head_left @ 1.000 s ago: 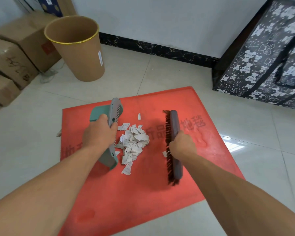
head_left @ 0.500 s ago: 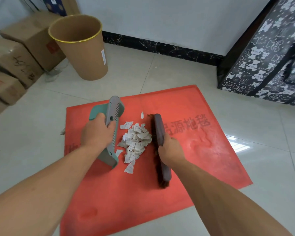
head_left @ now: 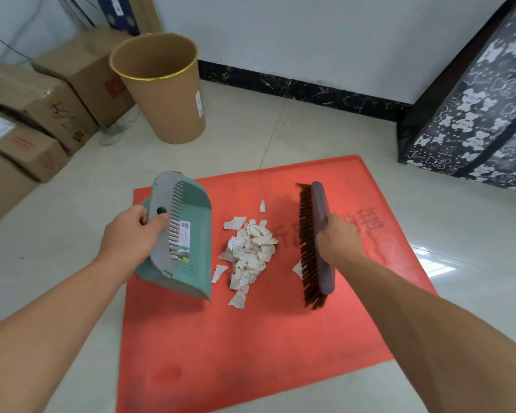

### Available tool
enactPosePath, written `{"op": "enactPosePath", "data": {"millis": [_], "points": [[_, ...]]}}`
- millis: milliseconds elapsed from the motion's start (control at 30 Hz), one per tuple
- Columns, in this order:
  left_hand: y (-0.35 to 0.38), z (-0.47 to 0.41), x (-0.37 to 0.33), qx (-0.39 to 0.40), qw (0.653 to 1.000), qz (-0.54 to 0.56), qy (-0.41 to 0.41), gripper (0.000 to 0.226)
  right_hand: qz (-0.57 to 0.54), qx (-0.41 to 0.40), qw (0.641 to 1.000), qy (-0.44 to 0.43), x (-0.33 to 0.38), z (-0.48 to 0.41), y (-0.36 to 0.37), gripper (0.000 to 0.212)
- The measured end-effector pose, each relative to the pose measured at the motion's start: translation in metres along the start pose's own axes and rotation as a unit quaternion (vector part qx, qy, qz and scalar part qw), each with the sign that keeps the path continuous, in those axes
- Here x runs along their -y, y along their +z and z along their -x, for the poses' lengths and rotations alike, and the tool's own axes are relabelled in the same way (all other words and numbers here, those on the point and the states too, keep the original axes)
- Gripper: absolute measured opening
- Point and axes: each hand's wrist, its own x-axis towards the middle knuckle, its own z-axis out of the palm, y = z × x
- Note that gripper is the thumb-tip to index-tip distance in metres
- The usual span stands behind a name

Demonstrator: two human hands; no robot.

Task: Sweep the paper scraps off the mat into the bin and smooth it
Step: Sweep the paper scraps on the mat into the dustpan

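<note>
Paper scraps [head_left: 252, 248] lie heaped near the middle of a red mat [head_left: 251, 353] on a tiled floor [head_left: 280, 129], between a green dustpan [head_left: 194, 239] and a brown brush [head_left: 320, 210]. The left-hand grip [head_left: 131, 236] is closed round the grey back of the dustpan, fingers and thumb curled about it, the pan tilted with its mouth toward the heap. The right-hand grip [head_left: 337, 239] is wrapped round the back of the brush, bristles facing the heap. Whether the pan's lip or the bristle tips touch the mat cannot be told. The bin [head_left: 167, 108] stands upright on the floor beyond the mat's far left corner, beside stacked cardboard boxes [head_left: 81, 70] and well apart from the heap.

No scrap shows in the dustpan, so the sweep looks yet to be done. The scraps are light, and a hard stroke would likely flick them past the pan's ends or off the mat onto the floor. A lip held off the mat would let pieces slide under. Stragglers are easy to miss: a lone scrap [head_left: 262, 206] lies beyond the heap, a second scrap [head_left: 297, 269] just beside the bristles. The mat looks soft, dented and rippled in places, and dragging bristles could ruck it further. On the carry to the bin, a pan tipped forward would spill its load.
</note>
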Motion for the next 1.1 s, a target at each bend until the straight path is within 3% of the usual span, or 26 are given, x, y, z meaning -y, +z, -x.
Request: {"op": "enactPosePath", "data": {"millis": [267,433,667,867,1100], "points": [[0.004,0.008,0.046,0.016,0.995,0.071,-0.062,0.037,-0.001,0.063,0.995,-0.081,0.028,0.016,0.029,0.030],[0.005,0.008,0.042,0.020,0.995,0.077,-0.054,0.037,0.033,0.010,0.992,-0.125,0.053,0.011,0.015,0.028],[0.005,0.011,0.045,0.020,0.994,0.087,-0.062,0.039,0.151,-0.037,0.973,-0.172,0.068,-0.035,-0.018,0.044],[0.007,0.009,0.044,0.036,0.995,0.081,-0.055,0.042,0.206,0.011,0.966,-0.159,0.062,-0.039,-0.001,0.039],[0.006,0.009,0.041,0.020,0.998,0.045,-0.025,0.044,0.179,0.064,0.955,-0.228,0.046,-0.018,0.010,0.047]]}}
